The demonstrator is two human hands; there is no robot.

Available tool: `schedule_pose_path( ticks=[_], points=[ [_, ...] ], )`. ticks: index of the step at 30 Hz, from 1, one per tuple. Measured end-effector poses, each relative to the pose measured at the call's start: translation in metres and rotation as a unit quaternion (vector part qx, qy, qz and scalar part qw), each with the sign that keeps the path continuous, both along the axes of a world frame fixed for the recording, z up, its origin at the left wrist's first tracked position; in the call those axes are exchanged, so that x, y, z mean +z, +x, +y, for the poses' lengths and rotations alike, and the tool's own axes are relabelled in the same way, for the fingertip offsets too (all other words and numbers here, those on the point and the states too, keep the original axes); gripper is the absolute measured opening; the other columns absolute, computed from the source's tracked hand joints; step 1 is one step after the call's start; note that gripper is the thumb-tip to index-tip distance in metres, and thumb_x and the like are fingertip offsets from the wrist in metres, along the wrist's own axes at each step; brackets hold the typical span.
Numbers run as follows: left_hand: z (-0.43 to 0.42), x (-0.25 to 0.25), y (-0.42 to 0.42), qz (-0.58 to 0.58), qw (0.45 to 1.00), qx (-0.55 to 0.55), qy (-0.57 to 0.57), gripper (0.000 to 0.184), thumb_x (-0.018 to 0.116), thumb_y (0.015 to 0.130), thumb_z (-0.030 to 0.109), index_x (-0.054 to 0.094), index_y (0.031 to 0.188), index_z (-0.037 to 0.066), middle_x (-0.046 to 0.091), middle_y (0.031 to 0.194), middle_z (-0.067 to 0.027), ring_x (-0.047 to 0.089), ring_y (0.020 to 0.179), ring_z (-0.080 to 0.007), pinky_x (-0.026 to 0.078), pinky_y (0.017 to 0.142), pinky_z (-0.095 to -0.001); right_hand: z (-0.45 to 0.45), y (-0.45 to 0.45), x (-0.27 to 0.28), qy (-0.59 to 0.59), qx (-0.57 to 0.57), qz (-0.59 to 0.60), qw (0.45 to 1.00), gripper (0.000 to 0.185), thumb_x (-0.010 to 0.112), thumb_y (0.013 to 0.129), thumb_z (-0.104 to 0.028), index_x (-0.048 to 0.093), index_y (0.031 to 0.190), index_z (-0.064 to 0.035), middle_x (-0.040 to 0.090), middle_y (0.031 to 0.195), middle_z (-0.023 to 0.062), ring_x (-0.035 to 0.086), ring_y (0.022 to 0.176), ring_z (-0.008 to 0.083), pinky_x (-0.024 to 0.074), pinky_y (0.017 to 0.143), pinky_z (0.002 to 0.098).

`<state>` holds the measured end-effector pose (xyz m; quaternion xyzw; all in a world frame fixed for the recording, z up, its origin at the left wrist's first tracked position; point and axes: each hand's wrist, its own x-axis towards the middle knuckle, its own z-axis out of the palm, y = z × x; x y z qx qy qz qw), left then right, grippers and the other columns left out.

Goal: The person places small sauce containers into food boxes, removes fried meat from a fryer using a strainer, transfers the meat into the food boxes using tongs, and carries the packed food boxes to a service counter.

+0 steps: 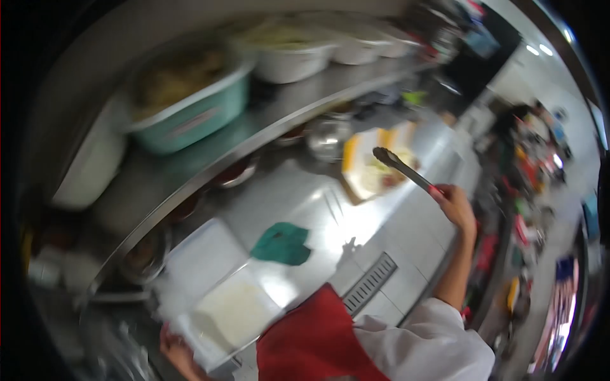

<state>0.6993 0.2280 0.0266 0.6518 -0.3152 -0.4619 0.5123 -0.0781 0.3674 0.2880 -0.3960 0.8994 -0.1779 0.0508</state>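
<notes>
My right hand [456,208] is closed around the red handle of a pair of tongs [410,171]. The scalloped tips point up and left, over an open yellow-and-white box [359,188] with food in it. Low in the view, my left hand [180,353] is at the outer side of a white rectangular container [202,336] with pale contents. Its fingers are blurred and partly hidden, so its grip is unclear. A white lid-like piece [206,254] lies against that container. Beside it on the steel counter [279,190] lies a green cloth-like piece [281,244].
A steel shelf [254,143] runs above the counter, bearing a teal tub [197,120] and several white tubs [286,63]. Metal bowls [328,136] stand beneath it. A drain grate [370,284] lies in the tiled floor. Cluttered goods [534,152] fill the right side.
</notes>
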Motion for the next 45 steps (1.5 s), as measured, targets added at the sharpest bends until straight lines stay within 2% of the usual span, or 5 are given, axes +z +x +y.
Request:
schedule_pose_path(
  ticks=[4,8,17,29,45],
  points=[
    [0.013,0.093,-0.067,-0.047,0.999,0.013,0.021,0.056,0.047,0.077,-0.009,0.066,0.127,0.006,0.046,0.065,0.0063,0.037,0.048,-0.0039,0.028,0.040,-0.0232,-0.118,0.149,-0.033,-0.149,0.289,0.051,0.944,0.030,0.072,0.091,-0.024,0.073,0.111,-0.0012,0.069,0.079,0.0167,0.065,0.065,0.0274,0.0502,0.065,0.0369],
    [0.011,0.098,-0.065,-0.042,0.998,0.009,0.049,0.032,0.044,0.108,0.016,0.060,0.131,0.002,0.050,0.061,-0.0006,0.039,0.046,-0.0055,0.030,0.040,-0.0238,-0.234,0.332,-0.067,-0.142,0.424,0.125,0.886,0.022,0.071,0.086,-0.020,0.071,0.106,-0.0099,0.069,0.087,0.0113,0.070,0.079,0.0304,0.0541,0.062,0.0424],
    [0.018,0.108,-0.076,-0.040,0.998,0.013,0.047,0.034,0.041,0.110,0.014,0.056,0.135,-0.003,0.047,0.062,0.0006,0.037,0.049,-0.0051,0.031,0.043,-0.0242,-0.363,0.465,-0.127,-0.290,0.522,0.349,0.722,0.019,0.066,0.085,-0.019,0.073,0.098,-0.0070,0.069,0.088,0.0126,0.067,0.075,0.0308,0.0528,0.061,0.0419],
    [0.016,0.107,-0.079,-0.142,0.989,-0.004,0.036,0.034,0.041,0.107,0.009,0.058,0.133,-0.004,0.049,0.062,-0.0015,0.043,0.052,-0.0077,0.036,0.049,-0.0269,-0.362,0.494,-0.108,-0.211,0.508,0.263,0.793,0.032,0.066,0.084,-0.019,0.073,0.114,-0.0080,0.067,0.120,0.0190,0.062,0.114,0.0388,0.0496,0.095,0.0540],
    [0.018,0.099,-0.074,-0.112,0.993,0.009,0.027,0.032,0.041,0.106,0.007,0.059,0.130,-0.004,0.048,0.061,-0.0003,0.041,0.051,-0.0067,0.034,0.046,-0.0263,-0.375,0.453,-0.071,-0.234,0.507,0.036,0.829,0.021,0.063,0.092,-0.025,0.073,0.100,-0.0087,0.072,0.097,0.0139,0.068,0.093,0.0354,0.0520,0.079,0.0455]
  ],
)
